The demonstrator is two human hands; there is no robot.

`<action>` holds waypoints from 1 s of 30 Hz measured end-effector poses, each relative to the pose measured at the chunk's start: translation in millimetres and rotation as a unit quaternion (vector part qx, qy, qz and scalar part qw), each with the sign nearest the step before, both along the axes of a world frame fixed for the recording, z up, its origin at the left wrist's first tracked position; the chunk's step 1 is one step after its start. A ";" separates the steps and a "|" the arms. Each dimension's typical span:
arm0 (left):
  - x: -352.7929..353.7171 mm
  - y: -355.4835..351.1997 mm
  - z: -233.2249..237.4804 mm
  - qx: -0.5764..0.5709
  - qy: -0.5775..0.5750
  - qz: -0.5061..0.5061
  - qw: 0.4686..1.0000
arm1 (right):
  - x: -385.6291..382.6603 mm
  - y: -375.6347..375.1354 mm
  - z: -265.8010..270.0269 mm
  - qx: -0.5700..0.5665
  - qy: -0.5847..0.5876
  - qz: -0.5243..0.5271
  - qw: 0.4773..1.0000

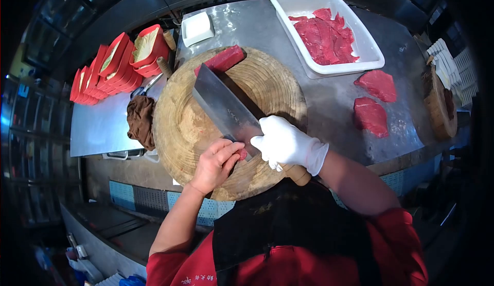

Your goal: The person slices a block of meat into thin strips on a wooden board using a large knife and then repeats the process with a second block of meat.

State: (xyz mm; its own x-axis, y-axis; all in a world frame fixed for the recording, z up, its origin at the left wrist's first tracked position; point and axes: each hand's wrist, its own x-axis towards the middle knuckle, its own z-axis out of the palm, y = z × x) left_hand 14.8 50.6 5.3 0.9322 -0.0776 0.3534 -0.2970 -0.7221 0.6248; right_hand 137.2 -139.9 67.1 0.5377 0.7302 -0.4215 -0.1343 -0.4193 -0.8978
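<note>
My right hand (pixel 288 143), in a white glove, is closed around a cleaver (pixel 226 110) where its wide blade meets the wooden handle. The blade slants away to the upper left over a round wooden chopping block (pixel 177 106). My bare left hand (pixel 216 165) has its fingers pinched together on a small scrap of red meat (pixel 242 154), close beside the near end of the blade. A dark band shows on one left finger. At the block's far side lies a thick strip of red meat (pixel 222 59), just past the blade's tip.
A white tub (pixel 363 69) of sliced meat stands at the back right, with two meat pieces (pixel 371 116) on the metal table before it. Red baskets (pixel 121 83), a brown cloth (pixel 140 121) and a small white dish (pixel 197 29) sit left and behind. Another wooden block (pixel 437 106) stands far right.
</note>
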 end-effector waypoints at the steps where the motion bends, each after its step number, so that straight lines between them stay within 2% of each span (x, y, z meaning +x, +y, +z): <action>1: 0.5 -2.0 2.1 -0.001 0.016 -0.001 1.000 | 4.0 -2.2 -0.7 0.002 0.084 -0.014 0.996; 7: 6.1 2.2 7.8 0.084 0.000 -0.113 0.990 | 19.7 -18.0 -25.2 0.054 0.164 -0.005 0.985; 11: 6.9 -2.3 11.7 0.111 -0.006 -0.118 0.987 | 20.6 -25.9 -34.5 0.085 0.177 -0.001 0.981; 15: 8.2 -2.7 25.5 0.107 0.053 -0.120 0.986 | 24.4 -32.9 -49.1 0.081 0.161 0.001 0.984; 17: 12.5 -1.3 34.2 0.120 0.082 -0.125 0.981 | 27.2 -38.4 -54.4 0.171 0.039 0.029 0.984; 18: 16.4 -0.8 36.9 0.128 0.033 -0.140 0.981 | 27.4 -44.8 -42.9 0.131 0.114 -0.005 0.985; 19: 18.2 -1.0 38.4 0.134 -0.015 -0.156 0.979 | 28.3 -50.2 -46.3 0.132 0.115 -0.003 0.985; 21: 14.8 0.2 30.5 0.118 -0.014 -0.154 0.981 | 29.6 -66.1 -57.9 0.199 -0.115 0.033 0.973; 23: 10.9 -4.8 28.4 0.102 -0.016 -0.150 0.983 | 29.6 -79.1 -52.1 0.180 -0.158 0.053 0.969; 24: 8.6 -11.9 28.8 -0.010 0.060 -0.085 0.995 | 25.5 -85.6 -32.6 0.100 -0.026 -0.012 0.995; 25: 7.5 -20.2 28.2 -0.123 0.136 -0.018 0.983 | 22.2 -91.9 -16.6 0.017 0.107 -0.078 0.991; 26: 8.9 -32.5 23.8 -0.285 0.194 0.055 0.937 | 21.3 -98.9 -8.9 -0.004 0.095 -0.094 0.991; 27: 14.1 -43.6 21.2 -0.431 0.183 0.065 0.881 | 20.7 -107.5 -8.6 -0.005 0.094 -0.093 0.991; 29: 27.5 -66.3 24.8 -0.605 0.195 0.068 0.769 | 21.1 -124.6 -7.8 0.022 0.015 -0.169 0.985; 30: 32.8 -76.2 23.5 -0.605 0.197 0.065 0.769 | 21.7 -130.5 1.2 0.008 0.028 -0.191 0.981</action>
